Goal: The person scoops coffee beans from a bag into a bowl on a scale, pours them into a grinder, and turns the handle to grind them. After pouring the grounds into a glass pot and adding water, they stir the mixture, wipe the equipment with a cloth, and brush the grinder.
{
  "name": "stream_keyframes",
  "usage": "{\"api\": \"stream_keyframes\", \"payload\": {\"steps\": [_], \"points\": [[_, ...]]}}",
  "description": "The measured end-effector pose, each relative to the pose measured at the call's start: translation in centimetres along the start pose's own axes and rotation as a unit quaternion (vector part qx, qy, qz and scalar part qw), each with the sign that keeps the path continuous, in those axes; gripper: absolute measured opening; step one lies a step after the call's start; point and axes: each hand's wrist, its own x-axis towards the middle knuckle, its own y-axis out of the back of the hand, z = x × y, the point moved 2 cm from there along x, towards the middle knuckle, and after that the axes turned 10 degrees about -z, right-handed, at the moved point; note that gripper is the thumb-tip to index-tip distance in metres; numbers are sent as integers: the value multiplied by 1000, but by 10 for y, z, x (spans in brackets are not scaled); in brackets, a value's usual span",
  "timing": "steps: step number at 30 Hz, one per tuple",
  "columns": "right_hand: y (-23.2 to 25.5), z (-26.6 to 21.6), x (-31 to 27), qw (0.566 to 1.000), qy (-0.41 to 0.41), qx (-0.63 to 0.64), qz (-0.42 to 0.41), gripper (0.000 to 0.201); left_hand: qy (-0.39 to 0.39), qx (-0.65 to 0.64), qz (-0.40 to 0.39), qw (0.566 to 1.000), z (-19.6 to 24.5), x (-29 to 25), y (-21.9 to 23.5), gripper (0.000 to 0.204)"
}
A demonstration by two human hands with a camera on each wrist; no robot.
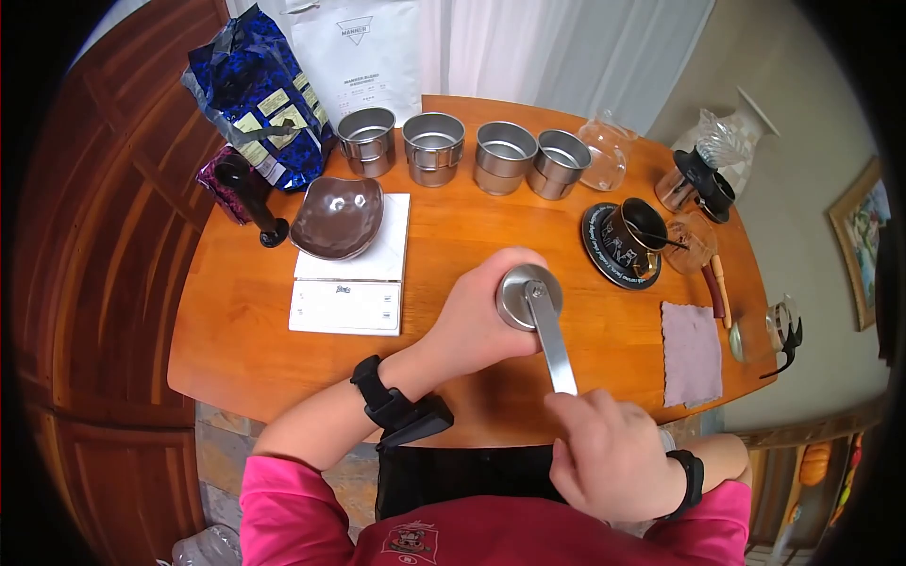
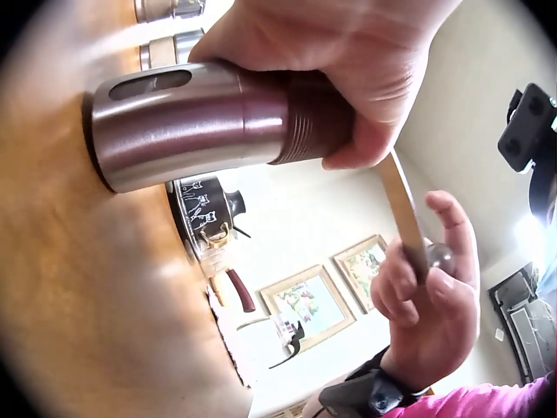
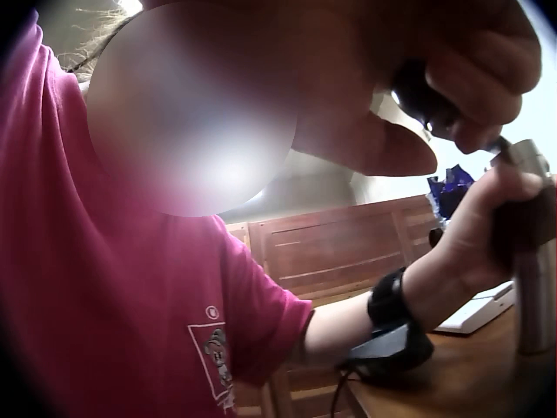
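A steel hand coffee grinder with a dark grip band and an oval window stands upright, its base at the wooden tabletop. My left hand wraps round its upper part. From the round lid a flat metal crank reaches toward my body. My right hand grips the crank's end; the left wrist view shows its fingers about a small knob. Left of the grinder, a brown bowl sits on a white scale.
Several steel cups line the back, before a blue bag and a white bag. Rightward are a black cup on a saucer, a cloth, a glass pot and a dripper. A dark tamper-like tool stands left.
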Motion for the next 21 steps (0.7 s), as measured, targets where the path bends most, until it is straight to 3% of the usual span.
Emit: {"api": "stream_keyframes", "payload": {"steps": [2, 6, 9, 11, 13, 15, 18, 20, 21], "points": [[-3, -10, 6, 995, 29, -97, -4, 34, 23, -11, -2, 1000, 1, -1, 1, 51], [-2, -29, 23, 981, 91, -169, 9, 19, 14, 7, 12, 1000, -3, 0, -1, 50], [0, -43, 41, 974, 105, -196, -48, 25, 12, 1, 5, 1000, 0, -2, -2, 48], [0, -47, 60, 976, 129, -176, -20, 20, 64, -59, 13, 996, 1, -2, -2, 48], [0, -51, 77, 977, 139, -121, -111, 22, 60, -42, 4, 997, -1, -2, 0, 47], [-1, -51, 93, 978, 151, -112, -96, 27, 57, -26, -6, 998, -4, -2, 1, 47], [2, -46, 115, 967, 192, -95, -135, 27, 68, -121, -13, 990, -9, -5, -1, 45], [4, -38, 130, 967, 232, -57, -82, 18, 75, -305, -5, 949, -13, -9, -8, 48], [-3, -30, 138, 967, 232, -57, -83, 18, 75, -305, -4, 949, -14, -9, -9, 48]]}}
